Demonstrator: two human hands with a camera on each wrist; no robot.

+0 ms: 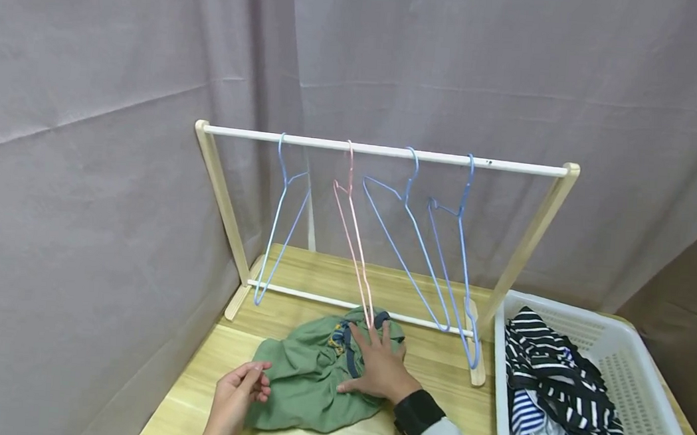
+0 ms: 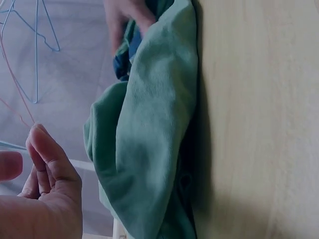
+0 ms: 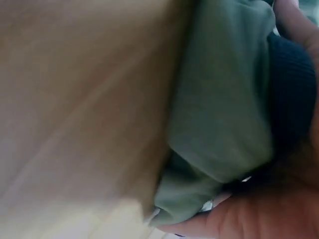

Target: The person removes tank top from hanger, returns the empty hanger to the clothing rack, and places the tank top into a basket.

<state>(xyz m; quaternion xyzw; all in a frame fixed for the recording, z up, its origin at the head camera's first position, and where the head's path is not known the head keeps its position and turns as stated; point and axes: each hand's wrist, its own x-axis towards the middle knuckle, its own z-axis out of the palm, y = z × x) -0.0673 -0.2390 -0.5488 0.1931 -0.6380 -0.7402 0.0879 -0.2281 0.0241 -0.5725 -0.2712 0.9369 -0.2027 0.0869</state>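
A crumpled green garment with dark blue trim and a yellow-and-blue patch lies on the wooden table. Spread over its right part is my right hand, fingers and thumb reaching across the cloth. In the right wrist view, green cloth and a navy band lie beside that palm. My left hand is beside the garment's left edge, fingers loosely bent; the left wrist view shows nothing between thumb and fingers. A pink hanger hangs from the rack, its lower end at the garment by my right fingertips.
A rack with a white rail and wooden legs stands behind the garment. Three blue hangers hang on it, on both sides of the pink one. At right, a white plastic basket holds striped clothes. Grey curtains surround the table.
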